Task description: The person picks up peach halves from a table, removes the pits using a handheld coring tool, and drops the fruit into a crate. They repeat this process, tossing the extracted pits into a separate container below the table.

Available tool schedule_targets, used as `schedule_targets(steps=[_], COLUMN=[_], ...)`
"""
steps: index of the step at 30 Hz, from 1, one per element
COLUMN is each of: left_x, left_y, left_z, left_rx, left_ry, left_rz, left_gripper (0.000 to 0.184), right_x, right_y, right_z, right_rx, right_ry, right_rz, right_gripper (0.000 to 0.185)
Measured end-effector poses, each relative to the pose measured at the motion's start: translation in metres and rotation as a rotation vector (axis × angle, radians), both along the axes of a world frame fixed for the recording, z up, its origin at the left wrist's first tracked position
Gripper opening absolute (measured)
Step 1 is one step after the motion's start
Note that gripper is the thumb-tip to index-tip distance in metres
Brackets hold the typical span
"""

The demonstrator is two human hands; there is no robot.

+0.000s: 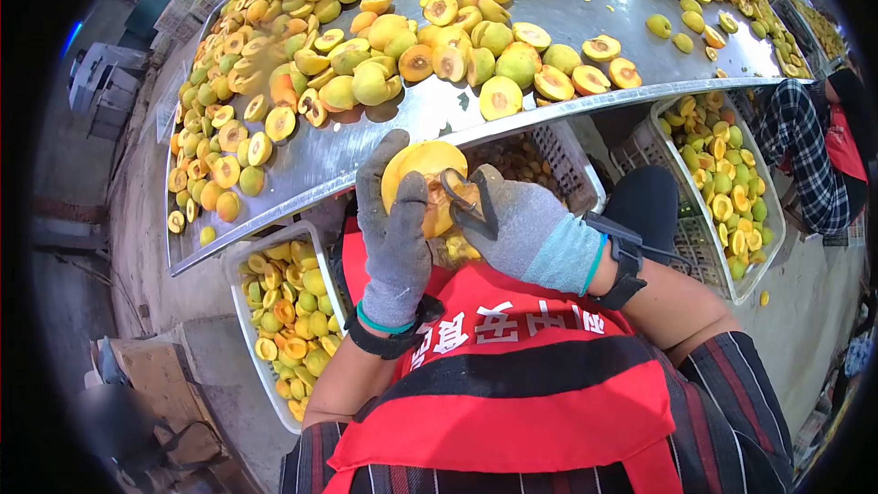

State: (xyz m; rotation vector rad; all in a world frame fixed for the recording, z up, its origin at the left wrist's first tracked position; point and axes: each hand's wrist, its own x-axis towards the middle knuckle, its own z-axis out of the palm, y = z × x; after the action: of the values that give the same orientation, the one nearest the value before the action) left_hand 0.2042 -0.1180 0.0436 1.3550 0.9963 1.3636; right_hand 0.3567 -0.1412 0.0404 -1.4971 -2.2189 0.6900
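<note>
Hollowed halves (295, 348) filled the left crate (245, 313), we cupped 1 cut peach (434, 160) in our left hand (395, 233) beside the table (631, 32), where many dark-centred halves (553, 82) remained, our right hand (526, 224) gripped a tool (491, 209) at it, and hollowed halves filled the right crate (761, 273).

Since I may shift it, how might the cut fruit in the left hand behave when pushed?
The cut fruit looks smooth outside, so it may slip in the left hand. Its exposed flesh looks ragged near the dark tool, so it may tear. Its rounded shape could make it roll.
</note>
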Motion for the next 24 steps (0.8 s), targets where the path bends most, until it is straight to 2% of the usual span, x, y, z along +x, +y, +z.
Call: schedule_targets(steps=[2, 4, 7, 8, 10, 11, 13, 14, 15, 17, 18, 20, 21, 22, 24], left_x=[0.003, 0.007, 0.013, 0.013, 0.013, 0.011, 0.004, 0.0, -0.003, -0.006, -0.001, 0.006, 0.01, 0.013, 0.014], left_y=[-0.002, -0.003, -0.005, -0.006, -0.005, -0.005, -0.001, 0.003, 0.004, 0.007, 0.006, 0.003, 0.002, 0.001, 0.002], left_z=[-0.001, -0.004, -0.01, -0.01, -0.007, -0.009, -0.011, -0.007, -0.002, 0.007, 0.007, 0.006, 0.005, 0.007, -0.003], left_rx=[-0.008, 0.112, 0.254, 0.251, 0.253, 0.251, 0.112, -0.014, -0.017, -0.274, -0.249, -0.195, -0.144, -0.125, -0.068], left_ry=[-0.03, 0.071, 0.065, 0.066, 0.006, 0.006, -0.001, -0.065, -0.063, -0.267, -0.214, -0.232, -0.253, -0.232, -0.192], left_rz=[0.023, 0.099, 0.169, 0.166, 0.122, 0.124, -0.075, -0.161, -0.162, -0.327, -0.246, -0.19, -0.135, -0.093, -0.051], left_gripper=[0.039, 0.04, 0.044, 0.044, 0.049, 0.049, 0.051, 0.049, 0.049, 0.046, 0.046, 0.047, 0.048, 0.049, 0.047], right_x=[-0.007, -0.013, -0.017, -0.017, -0.021, -0.018, -0.005, 0.0, 0.0, -0.005, -0.005, -0.012, -0.013, -0.013, -0.013], right_y=[-0.001, -0.002, -0.005, -0.006, 0.0, 0.0, 0.001, 0.006, 0.005, 0.002, 0.001, 0.002, 0.003, 0.004, 0.002], right_z=[-0.021, -0.024, -0.001, 0.013, 0.009, 0.015, 0.039, 0.047, 0.031, -0.007, -0.013, -0.009, -0.005, 0.009, -0.002], right_rx=[0.063, 0.103, 0.28, -0.164, -0.318, -0.321, -0.871, -0.886, -0.889, 0.277, 0.277, 0.063, 0.064, -0.195, -0.105], right_ry=[-0.011, 0.01, 0.253, 0.598, 0.747, 0.747, 0.831, 0.625, 0.627, 0.181, 0.183, 0.266, 0.267, 0.365, 0.362], right_rz=[0.042, 0.045, 0.063, -0.008, -0.01, -0.009, -0.129, -0.055, -0.056, 0.22, 0.221, 0.135, 0.133, 0.091, 0.156], right_gripper=[0.022, 0.021, 0.031, 0.03, 0.028, 0.028, 0.022, 0.018, 0.018, 0.017, 0.017, 0.019, 0.019, 0.02, 0.02])
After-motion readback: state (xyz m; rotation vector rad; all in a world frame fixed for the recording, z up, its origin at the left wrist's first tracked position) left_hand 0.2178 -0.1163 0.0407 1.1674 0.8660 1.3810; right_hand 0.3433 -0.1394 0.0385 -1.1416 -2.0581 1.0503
